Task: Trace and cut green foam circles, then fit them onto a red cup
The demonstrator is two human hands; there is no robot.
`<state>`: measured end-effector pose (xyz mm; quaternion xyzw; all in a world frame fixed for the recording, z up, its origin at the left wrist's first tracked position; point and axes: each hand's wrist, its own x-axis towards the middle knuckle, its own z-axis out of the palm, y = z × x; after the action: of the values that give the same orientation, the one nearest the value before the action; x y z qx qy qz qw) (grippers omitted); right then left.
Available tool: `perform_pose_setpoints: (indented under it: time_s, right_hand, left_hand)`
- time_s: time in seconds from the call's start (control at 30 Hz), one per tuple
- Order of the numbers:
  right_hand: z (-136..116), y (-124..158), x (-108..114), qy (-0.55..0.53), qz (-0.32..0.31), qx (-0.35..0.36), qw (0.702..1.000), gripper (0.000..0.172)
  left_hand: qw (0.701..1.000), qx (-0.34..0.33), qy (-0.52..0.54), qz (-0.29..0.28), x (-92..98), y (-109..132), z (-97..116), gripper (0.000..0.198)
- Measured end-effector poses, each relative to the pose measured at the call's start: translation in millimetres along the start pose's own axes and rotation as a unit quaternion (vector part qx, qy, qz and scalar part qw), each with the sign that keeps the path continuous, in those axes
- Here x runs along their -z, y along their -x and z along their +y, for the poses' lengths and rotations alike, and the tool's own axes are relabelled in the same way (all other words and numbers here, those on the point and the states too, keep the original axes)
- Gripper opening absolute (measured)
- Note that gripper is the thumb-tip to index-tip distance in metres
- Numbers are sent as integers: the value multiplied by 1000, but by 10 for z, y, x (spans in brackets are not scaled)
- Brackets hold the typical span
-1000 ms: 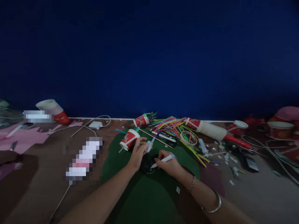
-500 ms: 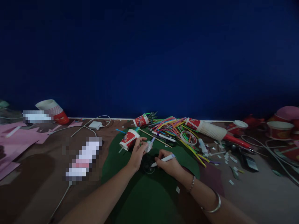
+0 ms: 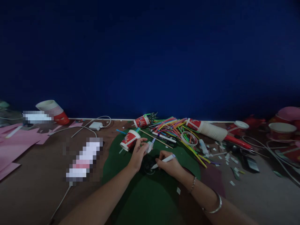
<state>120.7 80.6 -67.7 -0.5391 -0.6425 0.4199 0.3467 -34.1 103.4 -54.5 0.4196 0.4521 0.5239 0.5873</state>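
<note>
In my right hand (image 3: 169, 162) is a white marker (image 3: 167, 158) with a purple end, held like a pen. Its tip points down to the left, at a dark round patch (image 3: 148, 164) on the green sheet (image 3: 145, 197); a thin pale curved line (image 3: 150, 173) shows there. My left hand (image 3: 138, 153) pinches a small whitish piece with a pale purple tip (image 3: 150, 146), whose kind I cannot make out. Just behind that hand, a red and white paper cup (image 3: 130, 140) leans with a straw-like strip through it.
Coloured pipe cleaners (image 3: 172, 125) lie in a heap behind my hands, near a roll of tape (image 3: 189, 138). Scissors (image 3: 153, 117) stick out of another cup (image 3: 141, 121). To the right are stacked cups (image 3: 213, 130), paper scraps and cables; pink sheets (image 3: 21, 137) lie left.
The marker tip has shifted very slightly over the dark round patch. My left hand and the objects around stay where they were.
</note>
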Motion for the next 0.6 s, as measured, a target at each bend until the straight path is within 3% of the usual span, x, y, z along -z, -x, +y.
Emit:
perform_pose_setpoints:
  time_s: [0.6]
  right_hand:
    - [-15, 2, 5, 6, -9, 9, 1000, 19]
  left_hand:
    - [1000, 15, 6, 9, -3, 0, 13, 30]
